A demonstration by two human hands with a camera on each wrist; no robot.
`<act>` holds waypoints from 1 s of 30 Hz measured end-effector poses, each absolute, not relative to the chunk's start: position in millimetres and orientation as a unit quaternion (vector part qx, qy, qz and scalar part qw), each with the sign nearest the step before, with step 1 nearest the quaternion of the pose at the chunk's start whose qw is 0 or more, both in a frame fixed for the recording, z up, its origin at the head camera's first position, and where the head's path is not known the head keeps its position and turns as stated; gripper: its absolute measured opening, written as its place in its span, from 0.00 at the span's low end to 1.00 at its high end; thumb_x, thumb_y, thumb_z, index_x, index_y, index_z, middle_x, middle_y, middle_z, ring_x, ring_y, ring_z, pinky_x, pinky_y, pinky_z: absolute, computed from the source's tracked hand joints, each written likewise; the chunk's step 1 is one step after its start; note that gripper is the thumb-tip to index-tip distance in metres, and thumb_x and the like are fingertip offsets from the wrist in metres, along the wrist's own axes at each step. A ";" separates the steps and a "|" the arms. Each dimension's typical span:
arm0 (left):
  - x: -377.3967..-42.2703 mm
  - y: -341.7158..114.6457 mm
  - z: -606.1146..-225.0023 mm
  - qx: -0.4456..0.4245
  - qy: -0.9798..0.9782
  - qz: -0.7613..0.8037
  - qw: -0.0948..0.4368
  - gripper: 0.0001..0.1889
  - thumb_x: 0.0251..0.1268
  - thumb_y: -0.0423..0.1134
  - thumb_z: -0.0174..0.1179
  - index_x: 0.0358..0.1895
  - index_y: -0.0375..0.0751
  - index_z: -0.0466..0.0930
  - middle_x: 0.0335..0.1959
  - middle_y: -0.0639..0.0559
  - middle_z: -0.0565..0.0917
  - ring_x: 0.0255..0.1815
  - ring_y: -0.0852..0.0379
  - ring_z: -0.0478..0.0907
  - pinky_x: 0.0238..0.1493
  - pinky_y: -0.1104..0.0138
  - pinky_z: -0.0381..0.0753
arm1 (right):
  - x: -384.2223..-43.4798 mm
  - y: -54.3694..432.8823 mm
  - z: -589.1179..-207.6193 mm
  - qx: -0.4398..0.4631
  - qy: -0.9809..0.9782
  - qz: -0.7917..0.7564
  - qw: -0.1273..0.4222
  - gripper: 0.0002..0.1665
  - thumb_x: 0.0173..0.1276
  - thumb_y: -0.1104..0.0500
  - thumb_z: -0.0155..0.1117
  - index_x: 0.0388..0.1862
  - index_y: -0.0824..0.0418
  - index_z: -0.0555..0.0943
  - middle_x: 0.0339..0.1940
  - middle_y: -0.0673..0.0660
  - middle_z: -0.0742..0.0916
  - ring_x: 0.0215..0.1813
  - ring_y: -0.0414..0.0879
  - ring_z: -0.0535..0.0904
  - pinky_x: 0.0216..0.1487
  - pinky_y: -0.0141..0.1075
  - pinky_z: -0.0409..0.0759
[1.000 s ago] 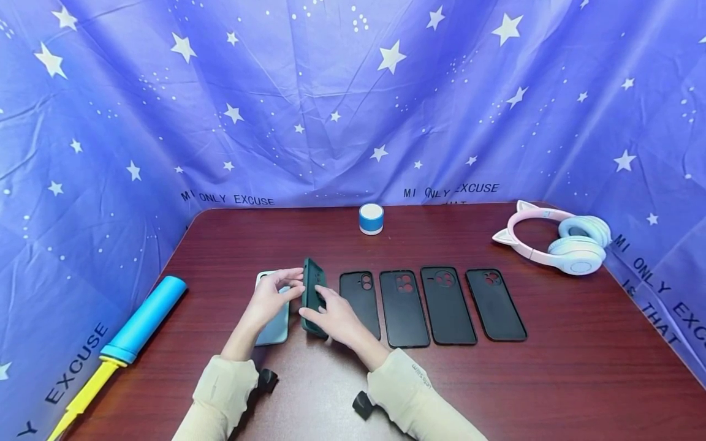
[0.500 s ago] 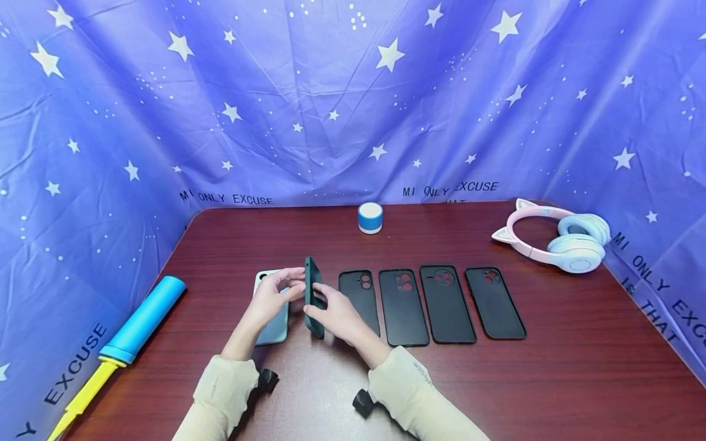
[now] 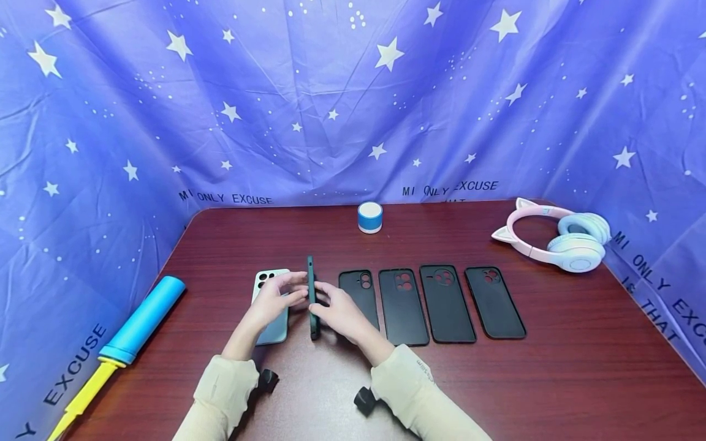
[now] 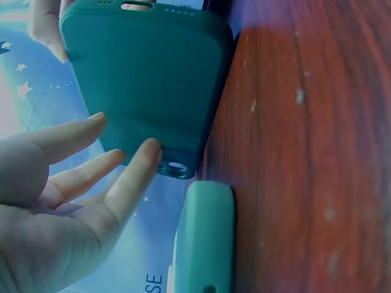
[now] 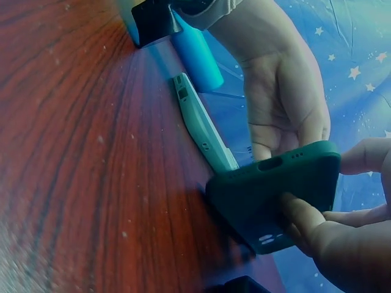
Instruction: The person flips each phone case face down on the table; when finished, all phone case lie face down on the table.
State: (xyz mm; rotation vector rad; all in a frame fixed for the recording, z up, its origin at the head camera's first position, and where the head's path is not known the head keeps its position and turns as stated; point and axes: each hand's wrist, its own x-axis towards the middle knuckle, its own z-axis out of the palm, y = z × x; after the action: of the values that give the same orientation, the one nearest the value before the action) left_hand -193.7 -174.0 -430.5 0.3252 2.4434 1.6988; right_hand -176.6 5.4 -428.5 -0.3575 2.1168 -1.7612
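A dark green phone case [image 3: 311, 268] stands on its long edge between both hands. My right hand [image 3: 341, 313] grips it, thumb at the upper long edge and fingers inside, as the right wrist view shows. Extended fingers of my left hand [image 3: 271, 301] touch the smooth back of the green case [image 4: 140, 73], near the camera cutout. Under the left hand lies a pale green case [image 3: 276, 332], partly covered. Beside the right hand a black phone case [image 3: 357, 294] is flat on the table, its near part hidden by the wrist.
More black cases continue the row to the right: one [image 3: 405, 312], another [image 3: 449, 312] and a last one [image 3: 499, 312]. At the back stand a blue-and-white cylinder [image 3: 370, 218] and pink cat-ear headphones [image 3: 576, 251]. A blue-and-yellow hand pump [image 3: 143, 318] lies left. Starry cloth [image 3: 331, 73] hangs behind.
The green case has turned from showing its inside at a slant to nearly edge-on in the head view. It has shifted slightly right, and both hands stay at it.
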 end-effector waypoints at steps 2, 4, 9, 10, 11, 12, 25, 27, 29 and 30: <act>-193.9 -174.0 -430.8 0.113 0.811 0.568 0.080 0.22 0.67 0.27 0.56 0.63 0.23 0.69 0.58 0.27 0.77 0.58 0.35 0.78 0.49 0.69 0.84 | -177.5 6.2 -429.2 -0.132 0.739 -0.635 0.184 0.34 0.69 0.65 0.52 0.73 0.69 0.61 0.67 0.68 0.75 0.70 0.56 0.72 0.65 0.47 0.76; -194.4 -174.4 -431.5 0.117 0.812 0.565 0.085 0.22 0.67 0.27 0.56 0.62 0.22 0.70 0.57 0.27 0.77 0.57 0.35 0.78 0.49 0.67 0.85 | -178.8 7.1 -430.5 -0.135 0.731 -0.641 0.189 0.34 0.68 0.66 0.51 0.73 0.69 0.61 0.67 0.68 0.75 0.69 0.55 0.72 0.64 0.46 0.77; -194.0 -175.6 -432.1 0.116 0.839 0.524 0.094 0.22 0.67 0.31 0.58 0.62 0.26 0.72 0.58 0.30 0.79 0.59 0.36 0.78 0.56 0.57 0.82 | -180.9 11.3 -429.6 -0.142 0.723 -0.646 0.197 0.35 0.67 0.67 0.51 0.74 0.69 0.60 0.68 0.67 0.75 0.70 0.55 0.71 0.65 0.43 0.76; -193.7 -175.5 -432.0 0.116 0.845 0.514 0.096 0.22 0.67 0.31 0.58 0.62 0.26 0.72 0.58 0.30 0.79 0.59 0.36 0.77 0.57 0.55 0.81 | -181.3 12.3 -429.0 -0.144 0.722 -0.647 0.197 0.35 0.67 0.67 0.51 0.74 0.70 0.59 0.68 0.67 0.75 0.70 0.55 0.71 0.65 0.43 0.76; -193.3 -175.4 -431.8 0.114 0.849 0.507 0.098 0.22 0.67 0.32 0.59 0.62 0.26 0.72 0.58 0.31 0.78 0.60 0.36 0.77 0.59 0.53 0.80 | -181.7 13.4 -428.2 -0.147 0.720 -0.649 0.198 0.36 0.66 0.67 0.50 0.74 0.70 0.59 0.69 0.67 0.74 0.71 0.55 0.71 0.66 0.43 0.75; -193.0 -175.4 -431.7 0.112 0.853 0.499 0.101 0.23 0.67 0.32 0.59 0.63 0.26 0.71 0.59 0.31 0.78 0.61 0.36 0.76 0.60 0.51 0.79 | -182.2 14.6 -427.5 -0.150 0.719 -0.648 0.199 0.36 0.66 0.68 0.50 0.74 0.71 0.58 0.69 0.68 0.73 0.71 0.56 0.70 0.66 0.43 0.75; -191.8 -173.3 -429.8 0.078 0.871 0.465 0.139 0.30 0.67 0.34 0.59 0.69 0.24 0.62 0.69 0.29 0.67 0.68 0.34 0.68 0.65 0.49 0.73 | -189.1 27.0 -424.0 -0.119 0.776 -0.583 0.209 0.39 0.66 0.71 0.48 0.77 0.68 0.52 0.75 0.66 0.66 0.75 0.56 0.63 0.70 0.48 0.70; -191.1 -172.2 -428.6 0.077 0.872 0.464 0.140 0.31 0.66 0.33 0.60 0.69 0.23 0.62 0.69 0.29 0.66 0.67 0.33 0.68 0.65 0.49 0.74 | -189.2 27.4 -424.1 -0.114 0.784 -0.573 0.208 0.40 0.66 0.71 0.49 0.77 0.68 0.52 0.75 0.66 0.66 0.75 0.57 0.64 0.70 0.48 0.71; -190.3 -171.2 -427.5 0.080 0.876 0.456 0.138 0.32 0.65 0.33 0.60 0.69 0.22 0.61 0.69 0.28 0.66 0.67 0.32 0.69 0.64 0.49 0.74 | -189.0 27.5 -424.2 -0.109 0.792 -0.563 0.209 0.39 0.67 0.70 0.50 0.77 0.67 0.53 0.75 0.65 0.66 0.75 0.57 0.64 0.69 0.48 0.72; -190.0 -170.7 -427.1 0.079 0.876 0.456 0.138 0.32 0.64 0.33 0.61 0.69 0.22 0.61 0.69 0.27 0.66 0.67 0.32 0.69 0.65 0.49 0.74 | -189.1 27.2 -424.5 -0.107 0.797 -0.557 0.208 0.39 0.67 0.70 0.51 0.77 0.67 0.53 0.75 0.65 0.66 0.75 0.57 0.64 0.69 0.48 0.72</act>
State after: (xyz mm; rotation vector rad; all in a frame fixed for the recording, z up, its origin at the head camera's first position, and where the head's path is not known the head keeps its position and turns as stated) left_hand -190.0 -170.7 -427.1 0.2273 2.5335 1.3176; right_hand -189.1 27.2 -424.5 -0.2991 2.2182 -1.5491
